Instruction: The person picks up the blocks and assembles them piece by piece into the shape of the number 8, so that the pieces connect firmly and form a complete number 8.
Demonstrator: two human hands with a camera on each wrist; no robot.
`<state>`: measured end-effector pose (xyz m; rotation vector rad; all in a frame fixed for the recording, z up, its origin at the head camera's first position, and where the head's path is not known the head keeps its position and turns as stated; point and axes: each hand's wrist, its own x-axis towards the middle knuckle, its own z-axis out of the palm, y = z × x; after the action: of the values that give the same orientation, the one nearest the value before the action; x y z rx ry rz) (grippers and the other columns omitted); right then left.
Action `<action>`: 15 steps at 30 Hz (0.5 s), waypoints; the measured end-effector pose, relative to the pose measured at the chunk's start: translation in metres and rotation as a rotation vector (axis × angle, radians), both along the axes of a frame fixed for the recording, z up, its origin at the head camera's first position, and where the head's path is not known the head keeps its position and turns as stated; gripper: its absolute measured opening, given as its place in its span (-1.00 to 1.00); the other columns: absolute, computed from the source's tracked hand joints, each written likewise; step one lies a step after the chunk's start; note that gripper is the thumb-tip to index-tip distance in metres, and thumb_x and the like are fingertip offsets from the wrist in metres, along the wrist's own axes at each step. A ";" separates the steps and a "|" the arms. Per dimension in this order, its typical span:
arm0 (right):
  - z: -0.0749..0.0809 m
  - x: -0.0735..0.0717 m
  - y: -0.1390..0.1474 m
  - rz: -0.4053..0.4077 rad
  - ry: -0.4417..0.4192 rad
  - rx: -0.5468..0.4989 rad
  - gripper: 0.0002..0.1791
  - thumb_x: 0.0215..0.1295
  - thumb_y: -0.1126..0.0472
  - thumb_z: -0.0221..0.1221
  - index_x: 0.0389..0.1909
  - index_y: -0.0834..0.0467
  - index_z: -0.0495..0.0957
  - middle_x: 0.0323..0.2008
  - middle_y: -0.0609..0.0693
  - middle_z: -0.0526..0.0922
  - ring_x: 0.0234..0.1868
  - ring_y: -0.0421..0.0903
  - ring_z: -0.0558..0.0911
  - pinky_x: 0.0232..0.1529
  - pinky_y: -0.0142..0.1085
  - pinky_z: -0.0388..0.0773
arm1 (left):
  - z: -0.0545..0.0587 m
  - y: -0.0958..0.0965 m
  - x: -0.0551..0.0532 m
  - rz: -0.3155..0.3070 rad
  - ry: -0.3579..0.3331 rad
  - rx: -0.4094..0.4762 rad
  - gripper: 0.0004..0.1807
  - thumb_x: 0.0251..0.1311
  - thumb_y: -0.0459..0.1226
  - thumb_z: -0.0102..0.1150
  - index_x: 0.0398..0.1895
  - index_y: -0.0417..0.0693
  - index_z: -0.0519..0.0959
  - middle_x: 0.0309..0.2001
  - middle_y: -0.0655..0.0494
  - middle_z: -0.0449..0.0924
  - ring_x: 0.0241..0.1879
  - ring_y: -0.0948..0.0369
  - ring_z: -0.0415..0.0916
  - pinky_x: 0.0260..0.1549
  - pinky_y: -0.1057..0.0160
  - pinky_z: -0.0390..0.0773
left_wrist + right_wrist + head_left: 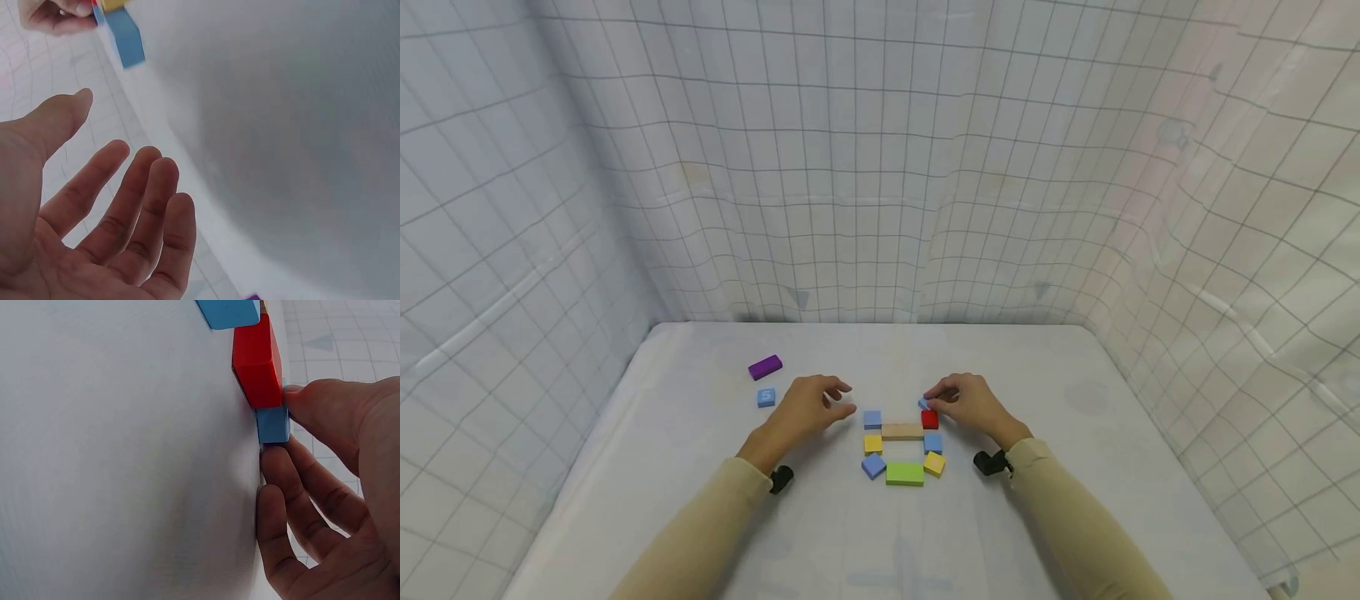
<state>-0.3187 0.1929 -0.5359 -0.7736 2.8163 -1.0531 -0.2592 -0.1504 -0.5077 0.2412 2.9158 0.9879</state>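
Note:
My right hand (973,406) pinches a small blue block (274,427) between thumb and fingers, low at the table, right against the far side of a red block (257,365). My left hand (808,410) hovers at the left with fingers spread and relaxed, its palm bare in the left wrist view. Nearest to it stands a blue block (872,419), the far left corner of a ring of blocks. The ring also has a tan wooden bar (902,432), a yellow block (873,445), a tilted blue block (874,466) and a green block (905,474).
On the ring's right side lie another blue block (933,443) and a turned yellow block (934,464). Beyond my left hand are a purple block (765,367) and a blue block marked 5 (766,397). Gridded white curtains (880,167) enclose the white table (1000,533).

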 end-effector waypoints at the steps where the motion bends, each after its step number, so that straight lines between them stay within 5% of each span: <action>1: 0.000 0.000 0.000 0.001 0.001 0.002 -0.87 0.57 0.23 0.51 0.03 0.05 0.93 0.01 -0.04 0.94 0.03 -0.12 0.84 0.19 -0.10 0.87 | 0.002 -0.005 0.000 0.012 0.007 -0.001 -0.58 0.53 -0.07 0.58 0.31 -0.01 0.83 0.12 -0.01 0.87 0.03 0.08 0.72 0.06 0.05 0.83; 15: 0.002 -0.002 0.000 -0.008 -0.014 0.017 -0.87 0.55 0.21 0.53 0.02 0.06 0.95 -0.01 -0.04 0.93 -0.02 -0.15 0.82 0.15 -0.12 0.87 | 0.014 -0.086 -0.001 0.095 0.140 -0.014 -0.60 0.49 -0.19 0.58 0.25 -0.22 0.83 0.16 -0.30 0.85 0.05 -0.14 0.74 0.08 -0.14 0.76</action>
<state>-0.3203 0.1925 -0.5342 -0.7508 2.8154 -1.0307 -0.2603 -0.2366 -0.4934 0.1799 3.0858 1.0026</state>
